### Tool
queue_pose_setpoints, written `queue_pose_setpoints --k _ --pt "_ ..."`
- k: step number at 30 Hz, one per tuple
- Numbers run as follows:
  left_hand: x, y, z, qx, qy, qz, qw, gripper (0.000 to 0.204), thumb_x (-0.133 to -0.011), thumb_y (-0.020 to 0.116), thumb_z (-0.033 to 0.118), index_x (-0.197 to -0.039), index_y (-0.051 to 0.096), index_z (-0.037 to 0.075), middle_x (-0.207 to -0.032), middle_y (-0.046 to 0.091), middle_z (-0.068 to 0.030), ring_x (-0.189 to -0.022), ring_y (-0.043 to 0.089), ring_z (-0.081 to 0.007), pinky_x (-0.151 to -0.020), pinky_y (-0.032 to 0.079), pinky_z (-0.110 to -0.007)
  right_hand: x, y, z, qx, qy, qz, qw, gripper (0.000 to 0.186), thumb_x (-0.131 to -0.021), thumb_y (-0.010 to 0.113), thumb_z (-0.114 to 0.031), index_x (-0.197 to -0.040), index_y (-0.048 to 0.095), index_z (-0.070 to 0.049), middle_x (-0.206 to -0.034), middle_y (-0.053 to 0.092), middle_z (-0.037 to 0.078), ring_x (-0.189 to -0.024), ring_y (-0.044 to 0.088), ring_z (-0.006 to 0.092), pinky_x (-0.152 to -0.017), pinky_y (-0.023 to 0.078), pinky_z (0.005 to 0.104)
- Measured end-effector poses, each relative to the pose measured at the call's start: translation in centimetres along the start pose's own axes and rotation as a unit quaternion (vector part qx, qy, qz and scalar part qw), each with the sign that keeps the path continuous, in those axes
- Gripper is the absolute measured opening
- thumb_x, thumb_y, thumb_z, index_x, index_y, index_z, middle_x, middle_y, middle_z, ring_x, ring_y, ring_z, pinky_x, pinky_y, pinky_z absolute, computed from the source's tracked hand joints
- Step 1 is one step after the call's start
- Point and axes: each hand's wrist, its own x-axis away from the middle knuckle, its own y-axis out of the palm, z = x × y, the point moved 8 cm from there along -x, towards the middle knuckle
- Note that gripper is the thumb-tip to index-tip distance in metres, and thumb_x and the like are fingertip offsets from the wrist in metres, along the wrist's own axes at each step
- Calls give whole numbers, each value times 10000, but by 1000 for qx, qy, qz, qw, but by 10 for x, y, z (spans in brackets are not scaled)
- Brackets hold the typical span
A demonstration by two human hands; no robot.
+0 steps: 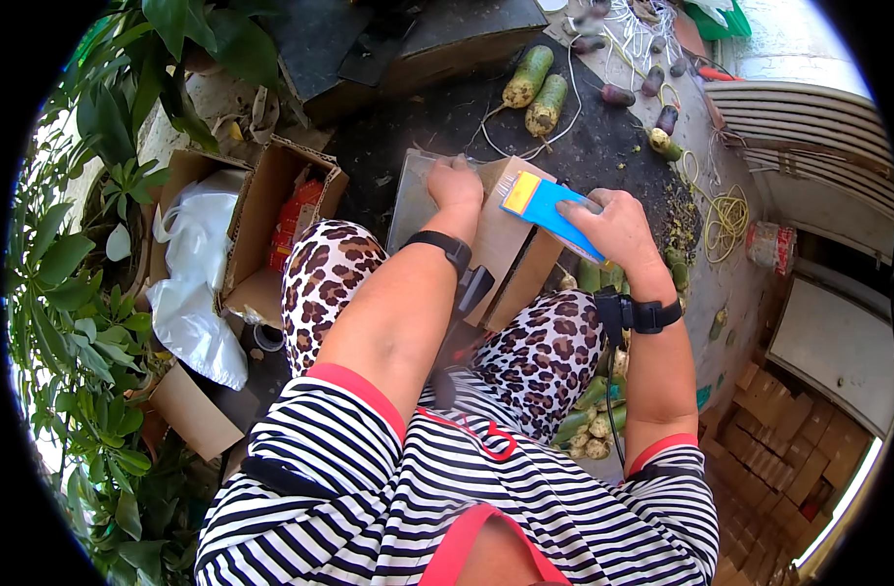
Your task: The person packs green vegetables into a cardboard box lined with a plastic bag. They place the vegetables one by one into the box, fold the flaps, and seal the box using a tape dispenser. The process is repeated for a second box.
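Observation:
My right hand (611, 225) grips a flat blue packet (547, 205) with a yellow end, thumb on its face. The packet lies against the upper right of a brown cardboard box (504, 234) between my knees. My left hand (455, 184) is at the box's left side, fingers curled together over a grey flat sheet (415, 195). What those fingers pinch, if anything, is hidden. Both wrists wear black straps. Beyond the box lie two thick green radishes (531, 76) with a white string around them.
On the left, open cartons hold a white plastic bag (201, 254) and red packets (296, 220), beside leafy plants (61, 264). More green radishes (594, 430) lie by my right knee. Purple roots (618, 95), a yellow cord coil (725, 220) and a red-white tin (769, 246) stand right.

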Motion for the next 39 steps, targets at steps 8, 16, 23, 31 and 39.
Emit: queue_pose_setpoints --k 8,16,23,31,39 --pt "10 13 -9 -49 -86 -108 989 284 -899 669 182 -1070 687 -45 -985 716 -186 -892 684 -262 -802 517 -385 -10 6 7 23 13 -31 999 553 -752 690 -492 -876 723 46 -783 675 267 -785 687 396 -753 536 441" --pt "7 3 -13 -269 46 -140 952 346 -892 657 280 -1149 661 49 -1198 628 -226 -1126 599 -391 -945 479 -438 -10 10 11 20 7 -20 1000 557 -752 698 -494 -885 726 46 -786 680 262 -782 688 393 -752 537 435" --pt "39 -21 36 -58 90 -99 989 278 -928 579 269 -1000 674 17 -1007 695 -211 -973 660 -358 -840 507 -410 -11 14 18 13 19 -9 1000 550 -741 702 -494 -839 716 47 -758 670 255 -740 678 384 -723 534 432" --pt "53 20 4 11 10 -384 923 648 -1012 363 511 -1321 551 -28 -1272 599 -204 -1176 566 -307 -1008 420 -361 -12 12 19 -3 -8 15 1000 550 -717 708 -502 -803 718 41 -766 671 255 -757 679 385 -727 537 435" --pt "127 -45 85 -240 387 -116 883 160 -896 578 189 -998 638 81 -1035 603 -126 -1008 546 -348 -867 431 -470 -22 15 32 6 1 0 1000 576 -699 682 -539 -801 730 26 -812 686 254 -816 685 388 -760 543 437"
